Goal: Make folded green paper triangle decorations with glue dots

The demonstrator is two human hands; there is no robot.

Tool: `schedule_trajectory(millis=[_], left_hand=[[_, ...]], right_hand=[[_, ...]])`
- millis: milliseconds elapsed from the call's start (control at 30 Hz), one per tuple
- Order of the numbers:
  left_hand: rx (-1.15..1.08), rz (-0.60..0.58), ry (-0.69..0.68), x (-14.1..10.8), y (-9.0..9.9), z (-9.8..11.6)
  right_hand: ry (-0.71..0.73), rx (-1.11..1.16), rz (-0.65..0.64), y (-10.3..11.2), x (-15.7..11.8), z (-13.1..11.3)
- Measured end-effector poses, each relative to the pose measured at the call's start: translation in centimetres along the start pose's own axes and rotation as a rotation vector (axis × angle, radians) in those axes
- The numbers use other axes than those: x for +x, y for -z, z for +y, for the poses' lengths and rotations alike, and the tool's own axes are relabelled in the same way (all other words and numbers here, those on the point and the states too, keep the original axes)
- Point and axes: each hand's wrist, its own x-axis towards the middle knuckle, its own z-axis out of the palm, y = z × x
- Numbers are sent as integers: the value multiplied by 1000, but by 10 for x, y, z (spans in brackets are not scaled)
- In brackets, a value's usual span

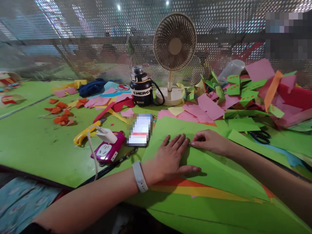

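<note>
My left hand (170, 157) lies flat with its fingers spread on a large green sheet of paper (226, 169). A light-coloured band circles the left wrist. To its right, my right hand (211, 141) rests on the same sheet with fingers curled and fingertips pressed together near the left fingers. Whatever may be in that pinch is too small to make out. Orange and yellow sheets (202, 191) show from under the green one. Just left of the paper lies a phone (140, 130) with a lit, blurred screen.
A purple power strip (108, 149) holds a white charger, beside a yellow-handled cutter (87, 131). Behind stand a black bottle (141, 89) and a fan (174, 45). Pink and green paper scraps (209, 107) heap at the right, near black scissors (262, 136). Orange folded pieces (62, 118) lie left.
</note>
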Motion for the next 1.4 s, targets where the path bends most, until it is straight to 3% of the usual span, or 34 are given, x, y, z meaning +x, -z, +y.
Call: schedule_trajectory(millis=[233,500,600,700,733,833,967,1400], left_hand=[[53,-24,-8,0,0,-1],[63,-16,-11,-1,-2,-1],[67,-5,-7,-1,0,0],[57,-5,-8,-2,2,1],[54,-5,-11,-2,2,1],[50,-19,-5,-3,3,2],[60,-86,27,-1,3,2],[52,-102,43,0,4,3]], right_hand=[[-7,-41,-35,7,-6,7],[-109,-70,-90,32,-33,28],[-134,-158,31,36,-45,22],[-62,-290,335,23,-57,5],[-11,-321,379,14,-61,-1],[99,-412,255,-18,-66,-11],[112,-510,95,-47,-66,-4],[184,-665,155,-54,-67,5]])
